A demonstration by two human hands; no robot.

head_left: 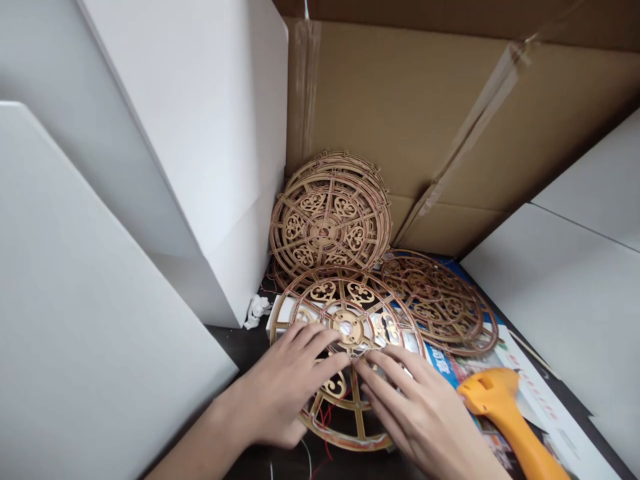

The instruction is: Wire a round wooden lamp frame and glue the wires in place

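Observation:
A round gold openwork disc [359, 417] with spokes and scroll ornaments lies propped in front of me. Red and pale wires run along its rings. My left hand [295, 377] rests over its left side, thumb and forefinger apart near the hub. On the other side, my right hand [415, 400] has its fingers bent together against the disc just below the hub, close to the left thumb. Thin pale wire shows between the fingertips; whether the right fingers pinch it is hidden. Loose red wires [325, 427] hang below the disc.
Behind, a stack of similar discs [324, 232] leans against a cardboard box [390, 100]. More discs [435, 303] lie to the right. An orange glue gun [505, 407] rests on printed paper [537, 393]. White panels [215, 133] stand at left, beside crumpled white tissue [257, 310].

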